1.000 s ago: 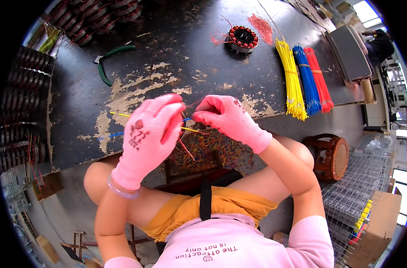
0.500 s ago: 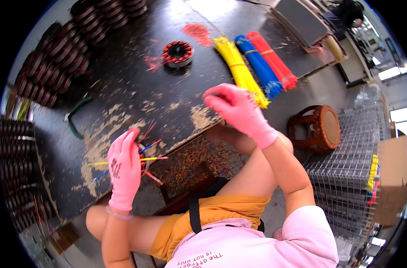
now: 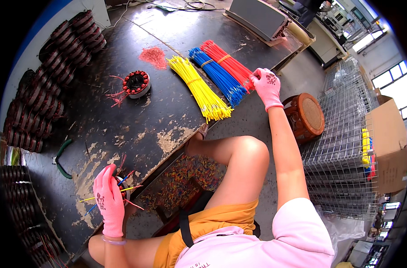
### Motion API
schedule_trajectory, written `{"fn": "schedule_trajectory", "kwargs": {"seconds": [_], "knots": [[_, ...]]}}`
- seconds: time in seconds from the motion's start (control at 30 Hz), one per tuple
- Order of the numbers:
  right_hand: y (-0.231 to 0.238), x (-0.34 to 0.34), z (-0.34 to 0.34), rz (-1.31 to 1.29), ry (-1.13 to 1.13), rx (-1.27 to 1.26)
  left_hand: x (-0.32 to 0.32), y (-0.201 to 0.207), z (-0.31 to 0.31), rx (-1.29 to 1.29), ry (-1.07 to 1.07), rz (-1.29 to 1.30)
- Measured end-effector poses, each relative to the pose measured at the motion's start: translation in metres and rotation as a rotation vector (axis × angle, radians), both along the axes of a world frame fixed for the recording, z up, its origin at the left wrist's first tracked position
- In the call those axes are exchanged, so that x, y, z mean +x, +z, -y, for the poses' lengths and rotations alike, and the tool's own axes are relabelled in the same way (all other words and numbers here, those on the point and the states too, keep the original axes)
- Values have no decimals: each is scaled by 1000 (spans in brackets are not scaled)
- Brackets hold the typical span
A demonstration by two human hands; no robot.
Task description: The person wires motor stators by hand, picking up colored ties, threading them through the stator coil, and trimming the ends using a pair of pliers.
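Observation:
My left hand (image 3: 108,203), in a pink glove, is closed over a small stator (image 3: 124,194) at the table's near edge. Yellow, blue and red wires stick out from it on both sides, and most of its body is hidden under the glove. My right hand (image 3: 268,88), also gloved in pink, pinches at the near end of a bundle of red wires (image 3: 229,63). Whether one wire or several sit between its fingertips is hidden. Beside that lie a blue wire bundle (image 3: 217,77) and a yellow wire bundle (image 3: 197,87), each banded.
Another stator with red windings (image 3: 137,85) stands on the dark worn table (image 3: 167,116). Red scraps (image 3: 153,57) lie behind it. Stacked stators (image 3: 38,102) line the left. A wooden stool (image 3: 310,115) and wire-mesh cages (image 3: 342,169) stand at the right.
My right hand has moved right and away from me, from near the yellow bundle to the red wires' end. My left hand stays on the stator. The whole view has shifted.

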State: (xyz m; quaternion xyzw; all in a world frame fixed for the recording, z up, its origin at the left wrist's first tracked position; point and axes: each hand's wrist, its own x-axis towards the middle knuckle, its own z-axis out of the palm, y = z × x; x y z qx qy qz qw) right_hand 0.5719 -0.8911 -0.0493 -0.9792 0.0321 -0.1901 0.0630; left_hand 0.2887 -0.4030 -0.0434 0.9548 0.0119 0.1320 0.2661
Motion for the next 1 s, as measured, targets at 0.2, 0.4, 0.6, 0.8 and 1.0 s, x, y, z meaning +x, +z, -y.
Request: {"fn": "schedule_trajectory", "kwargs": {"seconds": [0.2,0.4,0.6,0.8,1.0], "knots": [[15,-1,-10,-79,-35,90,-1,-2,0,-5,-1,17],[32,-1,-3,-159,-28,-16,-1,-2,-1,-7,-5,28],[49,-20,27,-157,-62,-16,1,-2,2,-18,-16,24],[106,-109,-48,177,182,749,-1,9,7,36,27,188],[118,-184,-227,-89,1124,895,20,111,48,570,-215,762]]}}
